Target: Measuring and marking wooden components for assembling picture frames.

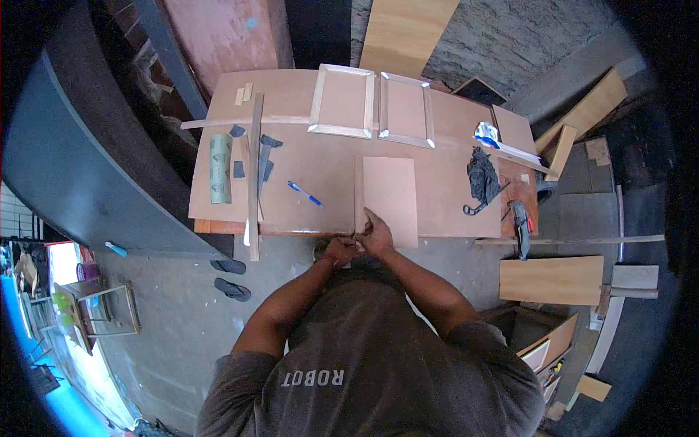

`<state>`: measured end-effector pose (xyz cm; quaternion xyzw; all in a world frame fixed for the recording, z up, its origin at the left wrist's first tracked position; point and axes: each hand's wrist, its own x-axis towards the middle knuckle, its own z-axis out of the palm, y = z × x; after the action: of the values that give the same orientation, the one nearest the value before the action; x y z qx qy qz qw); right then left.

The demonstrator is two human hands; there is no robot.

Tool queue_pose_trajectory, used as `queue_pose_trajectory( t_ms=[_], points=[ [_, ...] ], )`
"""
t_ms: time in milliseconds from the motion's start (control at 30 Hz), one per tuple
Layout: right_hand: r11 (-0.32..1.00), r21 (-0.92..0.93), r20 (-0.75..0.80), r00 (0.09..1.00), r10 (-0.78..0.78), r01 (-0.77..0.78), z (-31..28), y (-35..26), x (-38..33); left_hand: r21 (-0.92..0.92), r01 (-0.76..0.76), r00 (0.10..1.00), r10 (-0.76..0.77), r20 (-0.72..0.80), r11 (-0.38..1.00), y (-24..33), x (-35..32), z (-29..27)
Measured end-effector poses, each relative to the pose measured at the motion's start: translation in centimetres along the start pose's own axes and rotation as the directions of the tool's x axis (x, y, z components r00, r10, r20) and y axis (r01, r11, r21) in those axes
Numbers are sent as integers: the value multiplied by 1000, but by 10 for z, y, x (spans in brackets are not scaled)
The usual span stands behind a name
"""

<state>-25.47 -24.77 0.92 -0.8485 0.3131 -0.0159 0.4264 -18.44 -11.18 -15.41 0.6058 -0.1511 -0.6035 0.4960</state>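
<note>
A thin light-brown rectangular panel [392, 193] lies at the table's near edge, its near end jutting past the edge. Along its left side runs a narrow wooden strip [358, 186]. My right hand [376, 234] is closed around the strip's near end, with a finger lying toward the panel. Close beside it, my left hand [341, 251] is closed just off the table edge, near the same end; what its fingers pinch is too small to make out. A blue pen [304, 194] rests on the table to the left.
On the brown table [444, 189] lie two wooden frames [342, 134], a green roll [220, 167], a long strip [255, 167], sandpaper pieces [271, 140] and a black crumpled bag [483, 178]. A clamp-like tool [521, 226] hangs over the near right edge. Sandals [233, 290] lie on the floor.
</note>
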Motion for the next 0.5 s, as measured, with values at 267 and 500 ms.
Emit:
queue_pose_trajectory(
  t_ms=[267,500],
  points=[
    [999,5,-46,998,-40,40,3,6,2,148,-250,968,248,28,957,9,-4,9],
    [1000,19,-18,1000,-13,14,2,0,3,68,-410,909,413,-48,910,-33,27,-3]
  ],
)
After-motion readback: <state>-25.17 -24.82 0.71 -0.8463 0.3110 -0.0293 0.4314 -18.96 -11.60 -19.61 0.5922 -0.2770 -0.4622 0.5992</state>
